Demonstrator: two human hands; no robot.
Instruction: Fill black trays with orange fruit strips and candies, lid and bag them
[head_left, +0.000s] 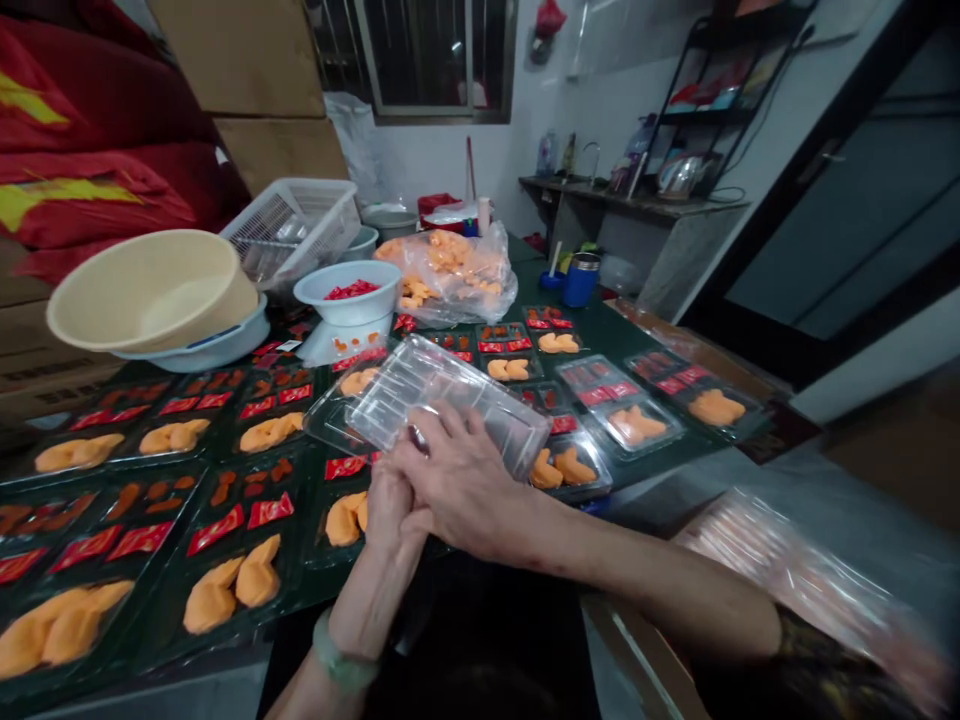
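A clear plastic lid, seemingly one of a stack, is held tilted over the filled trays. My left hand, with a pale green bangle at the wrist, grips its near edge, fingers partly hidden. Across it lies my right hand, its bent fingers on the lid's top face. Beneath and around are clear trays on the dark table. They hold orange puffy pieces, red packets and small brown pieces. Part of the tray directly under the lid is hidden.
At the back left stand a cream basin, a white basket and a pale blue bowl of red packets. A clear bag of orange pieces and a blue cup stand behind. Stacked clear plastic lies low on the right.
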